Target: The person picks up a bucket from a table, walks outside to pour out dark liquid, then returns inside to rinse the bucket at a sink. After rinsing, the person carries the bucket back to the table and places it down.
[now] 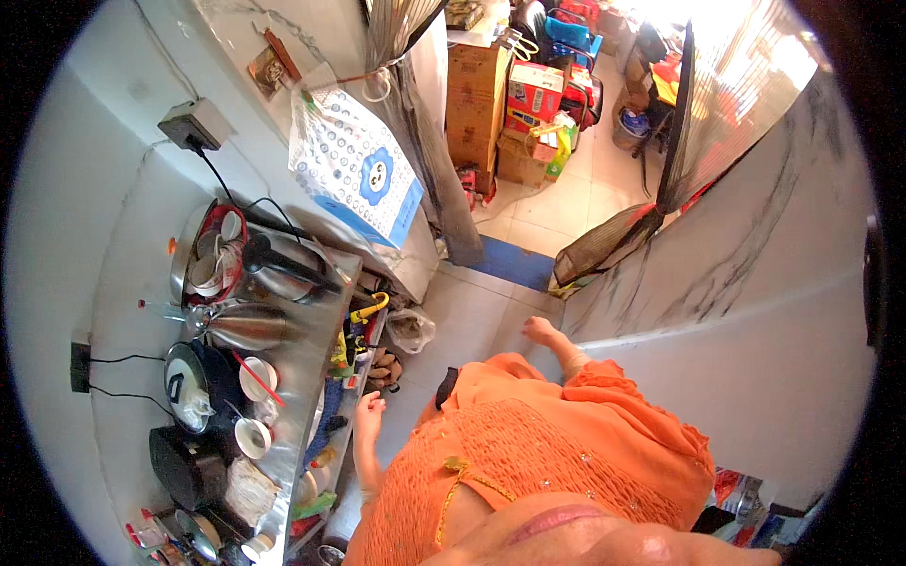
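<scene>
My left hand (371,404) hangs beside the metal shelf unit, its fingers loosely bent and apart, with nothing seen in it. Nearest to it are the crowded lower shelf and a heap of brown root-like vegetables (383,369). My right hand (540,330) is held out over the floor toward the marble-patterned wall (679,274), empty, its fingers slightly bent. Orange sleeves cover my upper arms.
On the steel shelf top (316,330) at left stand a metal kettle (247,325), a lidded dark cooker (193,387), a black pot (187,469) and bowls. A bag with a blue-and-white box (359,165) hangs by the curtained doorway. Stacked cartons (535,97) stand beyond the blue threshold (514,263).
</scene>
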The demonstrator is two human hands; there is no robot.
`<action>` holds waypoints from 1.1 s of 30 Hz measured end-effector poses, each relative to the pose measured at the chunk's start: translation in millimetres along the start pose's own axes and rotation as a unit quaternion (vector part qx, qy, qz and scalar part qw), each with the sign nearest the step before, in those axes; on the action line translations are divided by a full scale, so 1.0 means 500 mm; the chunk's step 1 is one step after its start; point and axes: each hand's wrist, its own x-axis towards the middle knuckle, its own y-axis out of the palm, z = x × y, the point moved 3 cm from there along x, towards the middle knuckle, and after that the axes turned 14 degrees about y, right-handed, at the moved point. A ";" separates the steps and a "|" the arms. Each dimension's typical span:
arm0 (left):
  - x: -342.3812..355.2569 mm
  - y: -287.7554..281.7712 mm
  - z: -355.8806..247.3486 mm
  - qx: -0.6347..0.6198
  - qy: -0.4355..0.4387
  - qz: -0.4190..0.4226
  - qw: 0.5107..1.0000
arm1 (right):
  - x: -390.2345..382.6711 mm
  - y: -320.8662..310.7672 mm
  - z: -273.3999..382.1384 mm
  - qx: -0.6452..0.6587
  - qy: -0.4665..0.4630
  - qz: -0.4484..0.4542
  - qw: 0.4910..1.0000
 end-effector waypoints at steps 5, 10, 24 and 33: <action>-0.058 -0.013 0.014 0.054 -0.024 -0.094 0.994 | -0.068 -0.102 0.134 0.116 0.101 0.144 0.978; -0.075 -0.002 0.030 0.062 0.050 -0.149 0.986 | -0.038 -0.076 0.102 0.357 0.185 0.241 0.883; -0.305 0.017 0.094 0.085 -0.088 -0.209 0.970 | 0.035 0.013 0.279 0.186 0.060 0.290 0.937; -0.470 0.013 0.142 0.067 -0.166 -0.210 0.961 | 0.003 0.036 0.457 0.060 -0.068 0.250 0.964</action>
